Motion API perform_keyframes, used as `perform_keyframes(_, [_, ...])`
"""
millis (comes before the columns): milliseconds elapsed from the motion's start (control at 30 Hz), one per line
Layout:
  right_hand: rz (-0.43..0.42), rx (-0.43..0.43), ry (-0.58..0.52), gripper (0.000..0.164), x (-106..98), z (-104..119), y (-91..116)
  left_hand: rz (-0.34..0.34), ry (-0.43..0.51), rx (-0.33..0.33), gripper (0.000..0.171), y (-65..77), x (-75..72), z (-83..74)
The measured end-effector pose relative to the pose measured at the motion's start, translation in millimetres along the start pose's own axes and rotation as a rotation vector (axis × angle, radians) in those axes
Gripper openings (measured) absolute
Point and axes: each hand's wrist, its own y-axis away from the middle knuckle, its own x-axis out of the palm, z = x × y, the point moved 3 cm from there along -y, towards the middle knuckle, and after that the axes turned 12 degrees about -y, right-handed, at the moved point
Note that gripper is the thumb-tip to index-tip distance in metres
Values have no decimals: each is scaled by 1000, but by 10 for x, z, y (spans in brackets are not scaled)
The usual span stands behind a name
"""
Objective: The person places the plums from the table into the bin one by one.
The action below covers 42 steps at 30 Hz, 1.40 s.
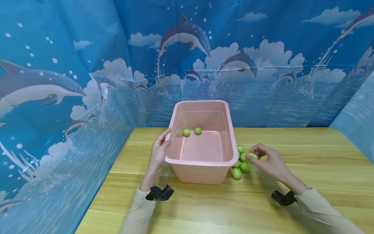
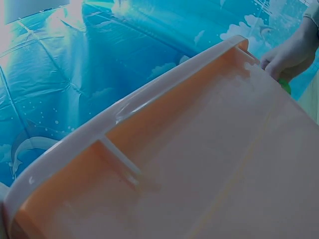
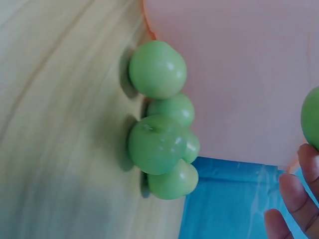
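Note:
A pink plastic basin (image 1: 201,173) stands on the table with two small round green fruits (image 1: 197,130) lying in its far left part. At its left side, my left hand (image 1: 158,151) holds the rim between thumb and fingers. My right hand (image 1: 270,162) is just right of the basin, pinching a green fruit (image 1: 252,155) with thumb and fingertips above the pile. That held fruit also shows at the right edge of the right wrist view. Several more green fruits (image 3: 157,144) are bunched on the table against the basin's right wall; the hand partly covers them in the head view.
The light wooden table (image 1: 204,208) ends at a blue dolphin-print curtain (image 1: 263,97) behind and to the left. The basin's far rim stands near that curtain. Each wrist carries a black camera (image 1: 160,192).

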Motion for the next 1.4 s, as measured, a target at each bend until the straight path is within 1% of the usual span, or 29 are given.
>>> perform_keyframes(300, [-55,-60,-10,13,-73,90,-129,1,-1,-2,44,-5,-2,0])
perform_keyframes(667, [-123,-88,-20,12,-168,139,-307,-1,2,-2,43,-9,6,2])
perform_keyframes(833, [-126,-101,-24,14,-189,171,-388,-8,-5,-1,43,-15,10,0])
perform_keyframes(1000, [-117,-78,-27,15,-209,197,-481,-10,-8,10,43,-22,9,-1])
perform_keyframes(1233, [-120,-132,-24,16,-233,245,-618,-1,-1,22,42,-24,7,-2])
perform_keyframes(1400, [-120,-127,-19,18,-235,270,-722,-2,-2,14,42,-20,-7,0])
